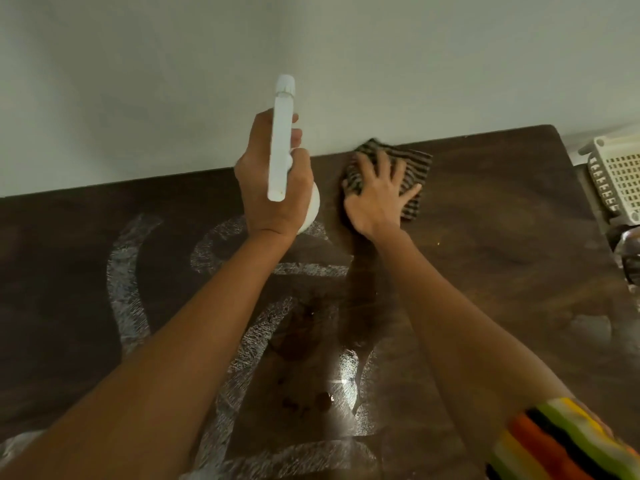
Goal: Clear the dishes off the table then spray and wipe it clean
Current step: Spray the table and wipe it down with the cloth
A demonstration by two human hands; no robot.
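My left hand [266, 188] grips a white spray bottle [282, 147] above the dark wooden table [502, 244], its nozzle pointing toward the wall. My right hand [379, 195] presses flat, fingers spread, on a brown striped cloth [414, 168] at the table's far edge by the wall. White foamy spray streaks [126, 271] curve over the left and middle of the tabletop. Small dark stains [294, 403] and a wet shine lie in the near middle.
A pale wall runs along the table's far edge. A white slotted plastic basket [613, 174] stands off the table's right end, with a dark shiny object [628, 254] just below it. A striped sleeve shows at the bottom right.
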